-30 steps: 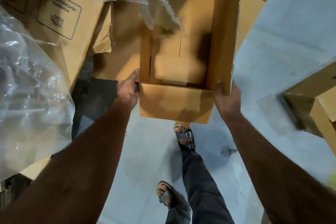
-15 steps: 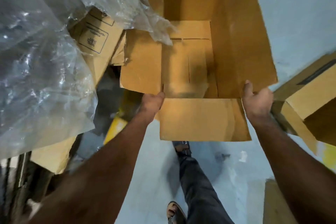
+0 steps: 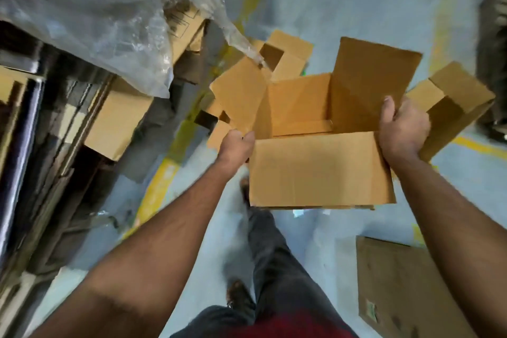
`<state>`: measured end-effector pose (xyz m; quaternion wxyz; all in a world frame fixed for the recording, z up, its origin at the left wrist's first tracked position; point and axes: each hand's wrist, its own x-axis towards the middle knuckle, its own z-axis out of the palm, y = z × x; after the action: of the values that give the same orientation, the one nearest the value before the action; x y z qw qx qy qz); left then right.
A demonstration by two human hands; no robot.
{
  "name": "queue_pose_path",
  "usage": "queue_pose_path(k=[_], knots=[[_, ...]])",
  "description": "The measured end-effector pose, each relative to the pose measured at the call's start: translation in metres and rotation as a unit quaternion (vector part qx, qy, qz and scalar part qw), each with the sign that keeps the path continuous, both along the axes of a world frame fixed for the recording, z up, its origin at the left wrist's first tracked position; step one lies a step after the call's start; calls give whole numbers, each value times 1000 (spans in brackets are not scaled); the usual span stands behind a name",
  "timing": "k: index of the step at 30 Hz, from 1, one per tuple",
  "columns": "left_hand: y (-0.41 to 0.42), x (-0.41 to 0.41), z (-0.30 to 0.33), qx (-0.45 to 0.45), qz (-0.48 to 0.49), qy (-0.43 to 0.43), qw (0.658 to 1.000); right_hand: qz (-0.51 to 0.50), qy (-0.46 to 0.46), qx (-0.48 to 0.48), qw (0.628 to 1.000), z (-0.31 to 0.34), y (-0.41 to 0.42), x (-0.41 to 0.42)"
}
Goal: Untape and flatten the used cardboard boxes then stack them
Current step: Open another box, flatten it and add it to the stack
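open cardboard box (image 3: 321, 167) held mid-air over floor (image 3: 343, 3), flaps up. my left hand (image 3: 236, 143) pinches left corner, right hand (image 3: 402, 129) clamps right wall. risks: one-corner grip may slip; stride could trip on flattened carton (image 3: 397, 291); plastic sheeting (image 3: 109, 8) near, may snag flap.

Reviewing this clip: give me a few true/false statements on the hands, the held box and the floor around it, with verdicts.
1. Both hands grip the open cardboard box. True: left hand at its left corner, right hand at its right wall.
2. The held box is already flattened. False: it is open, walls standing.
3. A flat cardboard sheet lies on the floor at lower right. True.
4. Clear plastic wrap covers the held box. False: it drapes over the pile at upper left.
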<state>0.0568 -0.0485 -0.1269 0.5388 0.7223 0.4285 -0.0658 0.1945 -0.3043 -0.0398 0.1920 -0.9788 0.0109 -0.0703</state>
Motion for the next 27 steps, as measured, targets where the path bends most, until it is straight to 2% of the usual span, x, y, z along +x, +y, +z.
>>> queue_pose_path(k=[3,7,12,15,20,27], knots=[[-22,-39,27,8,-17,-9,1000,7,-33,7,999,34,-25,-42],[-40,-77,73,28,-13,-21,999,72,-91,17,993,67,-47,-76],[-46,-96,161,108,22,-52,993,134,-158,38,978,118,-48,-81],[-49,-95,210,148,60,-111,981,155,-210,71,963,162,-44,-77],[-64,-94,293,218,141,-221,940,214,-321,110,916,223,-45,-57],[-58,-137,382,337,184,-303,872,291,-429,169,838,297,-19,-50]])
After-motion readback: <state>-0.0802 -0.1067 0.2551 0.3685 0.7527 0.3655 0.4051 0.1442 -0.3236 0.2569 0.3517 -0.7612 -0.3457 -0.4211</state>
